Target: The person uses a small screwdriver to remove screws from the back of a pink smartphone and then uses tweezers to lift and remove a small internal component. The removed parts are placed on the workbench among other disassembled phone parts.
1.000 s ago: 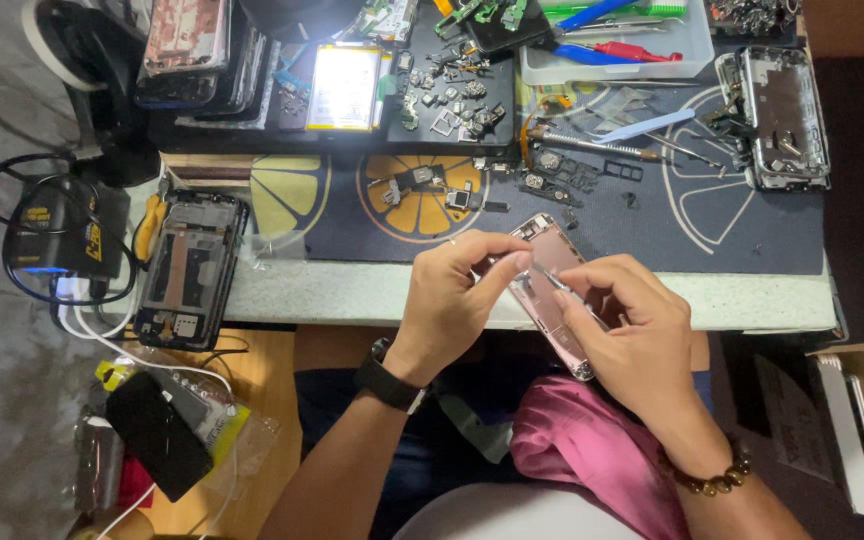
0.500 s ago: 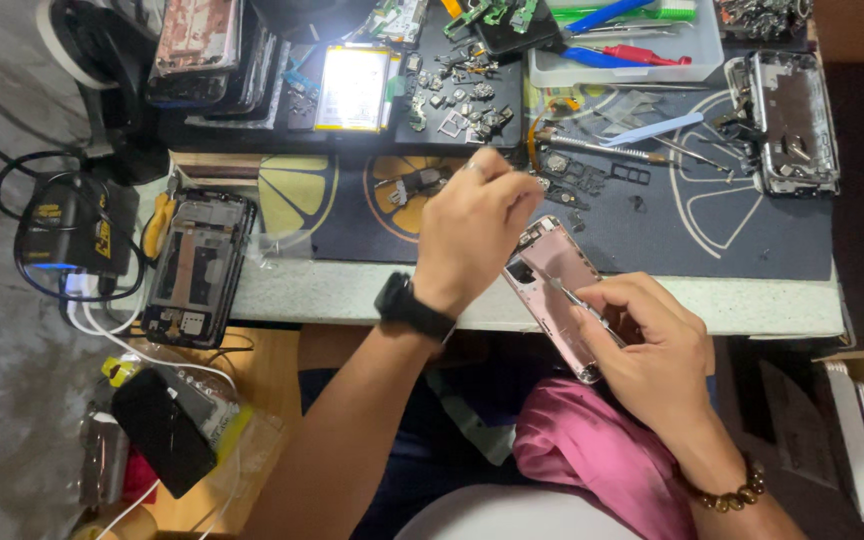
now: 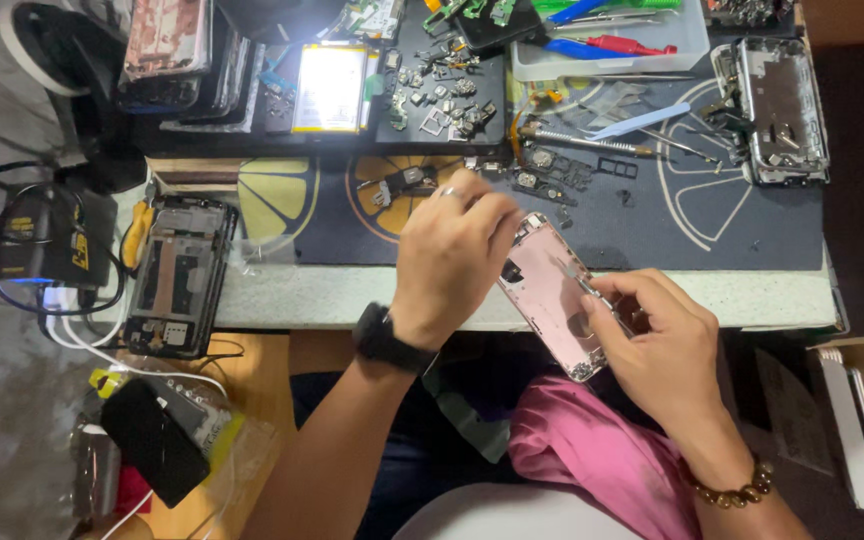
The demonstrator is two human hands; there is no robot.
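A pink phone housing, opened with its inside facing up, lies tilted over the table's front edge. My right hand, a bead bracelet on its wrist, grips the housing's lower part and also holds a thin metal tool pointing into it. My left hand, a black watch on its wrist, hovers over the dark work mat. Its curled fingertips are at the housing's top corner. Whether they pinch a small part is hidden by the back of the hand.
Small screws and parts are scattered on the mat. An opened dark phone lies at the left, a silver phone frame at the back right. A battery and a tool tray sit behind. A charger with cables is at far left.
My left hand left the housing, reached out over the mat's parts, and has come back to the housing's top corner. My right hand kept hold of the housing and tool.
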